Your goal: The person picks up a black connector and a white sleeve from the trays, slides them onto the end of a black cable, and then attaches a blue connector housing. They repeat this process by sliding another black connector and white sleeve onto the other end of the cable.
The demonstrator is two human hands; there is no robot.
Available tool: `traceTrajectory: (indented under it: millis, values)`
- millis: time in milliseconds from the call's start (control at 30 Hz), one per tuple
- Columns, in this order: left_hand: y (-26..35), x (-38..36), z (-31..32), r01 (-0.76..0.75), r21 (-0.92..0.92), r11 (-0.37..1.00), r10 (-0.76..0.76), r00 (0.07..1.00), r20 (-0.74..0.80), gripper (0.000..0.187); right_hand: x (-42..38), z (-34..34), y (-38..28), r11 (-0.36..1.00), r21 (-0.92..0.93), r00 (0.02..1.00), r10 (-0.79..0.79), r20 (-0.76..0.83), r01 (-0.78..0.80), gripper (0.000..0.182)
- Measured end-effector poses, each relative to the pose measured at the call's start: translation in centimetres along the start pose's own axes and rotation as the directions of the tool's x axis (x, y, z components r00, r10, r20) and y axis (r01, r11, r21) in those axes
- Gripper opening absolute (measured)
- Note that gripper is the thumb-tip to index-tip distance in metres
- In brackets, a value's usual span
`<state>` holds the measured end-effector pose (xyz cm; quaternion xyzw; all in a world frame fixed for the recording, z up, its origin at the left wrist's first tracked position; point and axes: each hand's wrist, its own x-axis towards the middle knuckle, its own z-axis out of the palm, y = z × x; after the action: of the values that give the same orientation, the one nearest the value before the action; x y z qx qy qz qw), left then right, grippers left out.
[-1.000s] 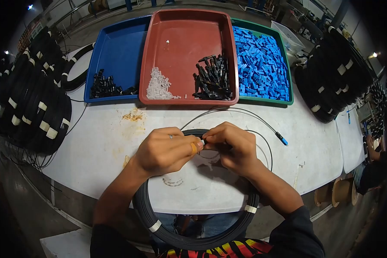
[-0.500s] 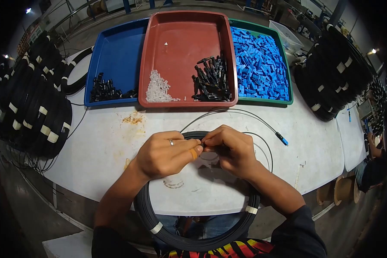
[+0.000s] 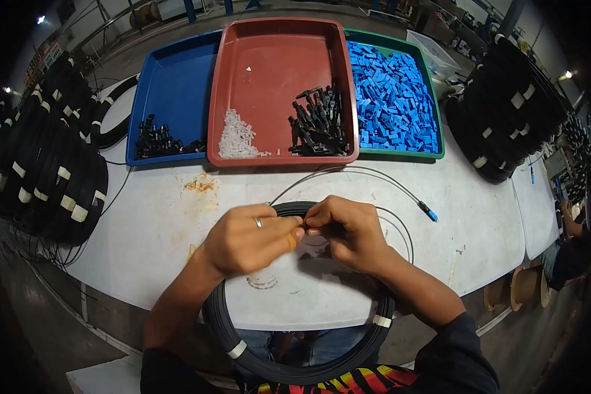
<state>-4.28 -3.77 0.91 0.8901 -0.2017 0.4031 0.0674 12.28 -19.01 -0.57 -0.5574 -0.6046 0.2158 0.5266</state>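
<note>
My left hand (image 3: 248,240), with a ring and an orange wrap on a finger, is closed in a pinch at the middle. My right hand (image 3: 352,231) pinches right against its fingertips. Between them shows a small black part (image 3: 304,225), mostly covered by the fingers. Beneath both hands lies a coil of black cable (image 3: 218,322), bound with white tape and overhanging the table's front edge. From the coil a loose cable end arcs over the table to a black connector with a blue tip (image 3: 431,214), to the right of my right hand.
Behind the hands stand a blue tray (image 3: 177,72) with black parts, a red tray (image 3: 276,52) with white and black pieces, and a green tray (image 3: 438,125) full of blue clips. Stacked cable coils rise at left (image 3: 52,177) and right (image 3: 505,111). Another person's arm (image 3: 573,226) shows far right.
Both hands have shifted very slightly down and left, still pinched together, and the left is a little blurred. The whole view has drifted slightly left; the trays and coils otherwise look the same.
</note>
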Motion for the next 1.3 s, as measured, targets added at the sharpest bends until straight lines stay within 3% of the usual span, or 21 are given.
traceTrajectory:
  millis: [67,100,167,233,300,333,367,400,467,500,567,600,667,700,767,867,1067,1200,1267,1300]
  values:
    - [0.0,0.0,0.5,0.200,-0.231,0.952,-0.228,0.968,-0.102,0.012,0.1,0.0,0.1,0.910,-0.284,0.940,-0.334,-0.072,0.302,0.028]
    - [0.1,0.0,0.5,0.202,-0.235,0.951,-0.231,0.967,-0.104,0.012,0.1,-0.1,0.0,0.911,-0.285,0.941,-0.330,-0.071,0.298,0.028]
    - [0.4,0.1,0.4,0.394,-0.386,0.834,-0.438,0.898,-0.031,0.013,0.4,-0.4,-0.4,0.722,-0.492,0.832,-0.555,0.006,0.486,0.031]
    - [0.3,0.0,0.5,0.385,-0.373,0.845,-0.420,0.907,-0.016,0.014,0.3,-0.5,-0.7,0.748,-0.478,0.858,-0.512,0.027,0.461,0.031]
    - [-0.1,-0.1,0.8,0.140,-0.210,0.968,-0.159,0.984,-0.077,0.013,0.2,-0.5,-0.7,0.769,-0.469,0.882,-0.469,0.047,0.434,0.031]
    - [0.0,0.0,0.6,0.139,-0.213,0.967,-0.159,0.984,-0.078,0.013,0.0,-0.3,-0.7,0.891,-0.346,0.949,-0.314,-0.003,0.294,0.030]
    - [0.3,0.2,0.1,0.037,-0.067,0.997,-0.038,0.999,-0.010,0.010,-0.1,-0.2,-0.7,0.969,-0.209,0.989,-0.145,-0.030,0.136,0.030]
    - [0.4,0.2,-0.2,-0.078,0.073,0.994,0.072,0.994,0.077,0.008,-0.1,-0.2,-0.4,0.969,-0.208,0.989,-0.144,-0.031,0.134,0.030]
    - [0.4,-0.1,0.2,-0.130,0.113,0.985,0.120,0.989,0.090,0.008,-0.2,-0.2,0.3,0.996,0.038,0.996,0.086,0.016,-0.086,0.031]
    - [0.4,-0.2,0.3,-0.180,0.158,0.971,0.165,0.981,0.102,0.008,-0.2,-0.2,0.3,0.996,0.040,0.996,0.084,0.021,-0.085,0.031]
    - [0.1,0.0,0.3,-0.095,0.111,0.989,0.089,0.994,0.063,0.010,0.0,-0.1,0.3,0.998,-0.055,0.999,-0.019,-0.034,0.017,0.029]
    - [-0.1,-0.1,0.4,0.047,-0.002,0.999,-0.047,0.999,-0.028,0.010,0.1,0.0,0.2,0.998,-0.055,0.999,-0.019,-0.028,0.018,0.029]
    - [0.2,-0.1,0.6,0.278,-0.217,0.936,-0.309,0.943,-0.124,0.013,0.3,0.3,-0.3,0.919,-0.307,0.946,-0.297,-0.130,0.247,0.028]
    - [0.4,0.0,0.3,0.280,-0.214,0.936,-0.311,0.942,-0.127,0.013,0.4,0.2,-0.3,0.919,-0.306,0.946,-0.299,-0.125,0.250,0.028]
    - [0.8,0.2,-0.2,0.467,-0.319,0.825,-0.503,0.863,-0.038,0.013,0.5,-0.2,-0.3,0.792,-0.462,0.862,-0.495,-0.107,0.398,0.028]
    - [1.0,0.2,-0.1,0.542,-0.411,0.733,-0.597,0.803,-0.005,0.012,0.7,-0.4,-0.1,0.723,-0.515,0.814,-0.576,-0.078,0.462,0.027]
    - [1.2,0.4,-0.2,0.623,-0.544,0.561,-0.691,0.715,0.106,0.012,0.8,-0.4,-0.6,0.688,-0.544,0.806,-0.591,-0.035,0.480,0.028]
    - [1.1,0.3,-0.2,0.621,-0.535,0.572,-0.679,0.725,0.116,0.013,0.6,-0.3,-0.5,0.691,-0.525,0.800,-0.599,-0.032,0.496,0.029]
    - [0.8,0.3,0.1,0.516,-0.466,0.719,-0.560,0.827,0.050,0.008,0.6,-0.4,-0.8,0.782,-0.447,0.865,-0.501,-0.037,0.434,0.023]
    - [0.7,0.3,0.1,0.512,-0.467,0.721,-0.558,0.828,0.048,0.008,0.5,-0.4,-0.8,0.780,-0.450,0.864,-0.502,-0.036,0.435,0.023]
